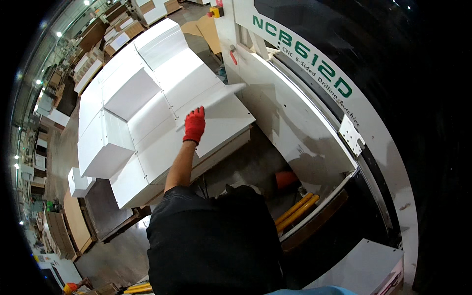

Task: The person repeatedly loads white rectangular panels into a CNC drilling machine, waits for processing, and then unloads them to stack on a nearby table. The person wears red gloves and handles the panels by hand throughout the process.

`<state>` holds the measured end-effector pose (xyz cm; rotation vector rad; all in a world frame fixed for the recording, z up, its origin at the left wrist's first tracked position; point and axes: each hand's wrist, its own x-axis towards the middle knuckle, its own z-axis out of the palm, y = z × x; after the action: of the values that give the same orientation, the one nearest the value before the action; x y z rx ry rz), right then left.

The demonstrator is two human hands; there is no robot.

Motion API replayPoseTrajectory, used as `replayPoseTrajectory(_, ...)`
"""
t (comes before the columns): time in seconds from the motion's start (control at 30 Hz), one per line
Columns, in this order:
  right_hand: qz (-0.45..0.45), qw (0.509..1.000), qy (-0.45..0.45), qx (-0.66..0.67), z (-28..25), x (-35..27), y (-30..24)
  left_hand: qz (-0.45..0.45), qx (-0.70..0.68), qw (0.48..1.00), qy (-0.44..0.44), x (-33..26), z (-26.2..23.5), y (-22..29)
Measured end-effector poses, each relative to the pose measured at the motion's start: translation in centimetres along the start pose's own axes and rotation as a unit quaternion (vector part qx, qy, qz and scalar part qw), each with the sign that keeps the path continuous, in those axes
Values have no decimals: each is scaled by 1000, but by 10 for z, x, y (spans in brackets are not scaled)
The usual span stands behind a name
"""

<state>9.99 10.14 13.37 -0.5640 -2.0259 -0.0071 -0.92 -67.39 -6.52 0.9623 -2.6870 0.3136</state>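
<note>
Gripping the near edge of a thin white rectangular laminated board point(216, 101), the red-gloved hand point(194, 125) sits just above the centre of the frame, at the end of a bare forearm that rises from a black short-sleeved upper body in the lower middle. Which of the person's own hands this is cannot be told for certain; from the way the arm leaves the body it is judged to be the left. The fingers are curled over the board's edge, so the hand is closed on it. The other hand is not in view.

The board is held tilted, its far end raised toward the upper right of centre and blurred, while its near end lies close above the stack of flat white rectangular panels point(147, 113). Holding it by one edge in this way appears to let the panel be slid flat across the top of the pile rather than dropped.

The stack fills the upper left and centre. Its panels lie in overlapping tiers on a low wooden pallet point(123, 223), presumably to keep like sizes together and edges square.

To the right stands a large white panel-processing machine point(305, 118) with green lettering; its sloped outfeed surface faces the stack, near the person. Two yellow bars point(297, 209) lie low beneath it. Further pallets of boards point(98, 44) stand along the upper left rim.
</note>
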Motion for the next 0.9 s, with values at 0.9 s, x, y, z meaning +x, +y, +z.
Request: replayPoseTrajectory(0.9,6,988,-53,-147,-85,23,13,228,-677,506,-484,-71,-290,358)
